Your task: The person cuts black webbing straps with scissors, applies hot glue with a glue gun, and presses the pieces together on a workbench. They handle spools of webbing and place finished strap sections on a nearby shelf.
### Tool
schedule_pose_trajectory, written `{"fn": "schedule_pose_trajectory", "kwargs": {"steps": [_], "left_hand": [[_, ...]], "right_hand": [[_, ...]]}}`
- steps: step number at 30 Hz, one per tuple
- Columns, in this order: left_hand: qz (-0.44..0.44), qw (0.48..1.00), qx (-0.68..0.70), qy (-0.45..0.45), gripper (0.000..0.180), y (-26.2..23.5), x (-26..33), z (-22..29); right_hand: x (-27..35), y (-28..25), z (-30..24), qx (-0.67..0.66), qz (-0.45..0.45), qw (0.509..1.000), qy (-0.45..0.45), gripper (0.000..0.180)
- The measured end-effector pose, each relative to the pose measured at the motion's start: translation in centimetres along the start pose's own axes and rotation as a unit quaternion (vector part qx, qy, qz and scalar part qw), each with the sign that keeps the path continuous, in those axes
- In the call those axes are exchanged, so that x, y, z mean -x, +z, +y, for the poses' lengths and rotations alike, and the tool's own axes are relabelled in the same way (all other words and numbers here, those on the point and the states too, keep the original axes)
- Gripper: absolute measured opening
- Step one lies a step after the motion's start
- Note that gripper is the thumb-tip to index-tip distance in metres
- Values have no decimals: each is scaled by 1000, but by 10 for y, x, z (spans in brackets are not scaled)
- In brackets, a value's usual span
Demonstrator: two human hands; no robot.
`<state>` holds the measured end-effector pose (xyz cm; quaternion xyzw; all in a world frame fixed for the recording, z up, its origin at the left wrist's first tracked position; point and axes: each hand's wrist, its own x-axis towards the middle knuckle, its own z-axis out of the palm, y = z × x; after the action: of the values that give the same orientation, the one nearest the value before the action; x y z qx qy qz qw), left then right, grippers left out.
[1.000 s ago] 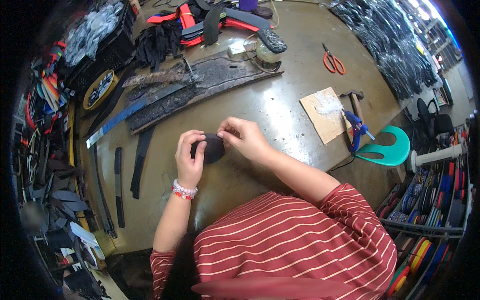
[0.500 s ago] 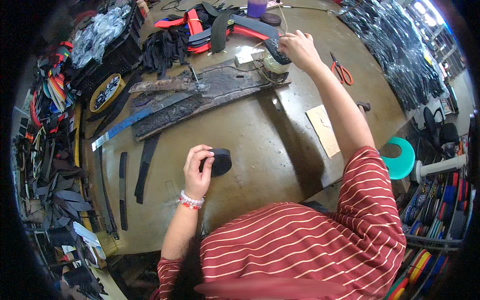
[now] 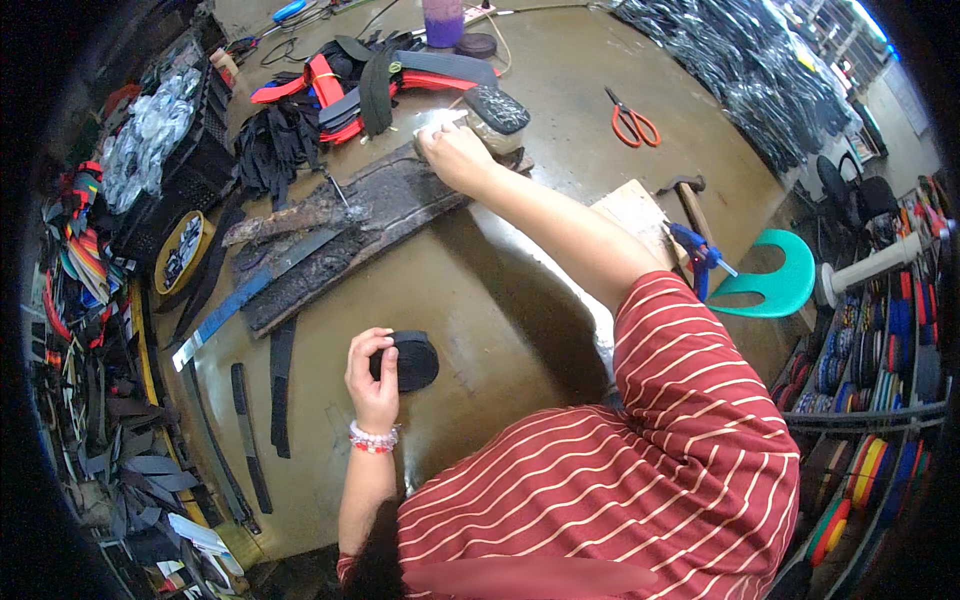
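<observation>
My left hand (image 3: 373,380) grips the near-left side of a roll of black webbing (image 3: 417,362), thumb on its rim. The roll rests on the brown worktable (image 3: 480,330). Farther off, my right hand (image 3: 455,157) reaches over the far end of a worn dark board (image 3: 345,260), fingers curled down beside a pale, shiny block (image 3: 436,119). What those fingers hold, if anything, is hidden. Just right of that hand stands a clear container with a black top (image 3: 497,112). A metal ruler (image 3: 225,315) lies along the board's near-left side.
Red-handled scissors (image 3: 632,122), a hammer (image 3: 692,208) and a blue-handled tool (image 3: 698,258) lie at the right. Black and red straps (image 3: 330,85) are heaped at the back. A yellow bowl (image 3: 163,268) sits left; a teal stool (image 3: 775,275) stands by the table's right edge.
My right hand has moved left and nearer, from beside the black-topped container to the pale block. My left hand stays on the roll. The whole view has shifted, bringing the blue-handled tool into sight.
</observation>
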<state>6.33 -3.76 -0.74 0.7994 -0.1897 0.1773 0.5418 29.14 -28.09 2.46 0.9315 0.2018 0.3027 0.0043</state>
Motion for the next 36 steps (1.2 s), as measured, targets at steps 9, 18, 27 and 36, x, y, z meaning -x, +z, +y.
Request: {"fn": "schedule_pose_trajectory", "kwargs": {"steps": [9,18,27,36], "left_hand": [[126,869,400,-263,13,50,-13,-2],[-57,751,541,-375,22,121,-41,32],[106,922,289,-234,13,24,-54,-3],[86,951,-263,-140,25,-123,-127,-71]], "right_hand": [[111,-115,-60,-483,-434,760,27,49],[184,-120,35,-449,183,705,517,47],[93,-127,-67,-368,-230,900,39,19],[-43,-103,-36,-336,-220,916,-17,31]]}}
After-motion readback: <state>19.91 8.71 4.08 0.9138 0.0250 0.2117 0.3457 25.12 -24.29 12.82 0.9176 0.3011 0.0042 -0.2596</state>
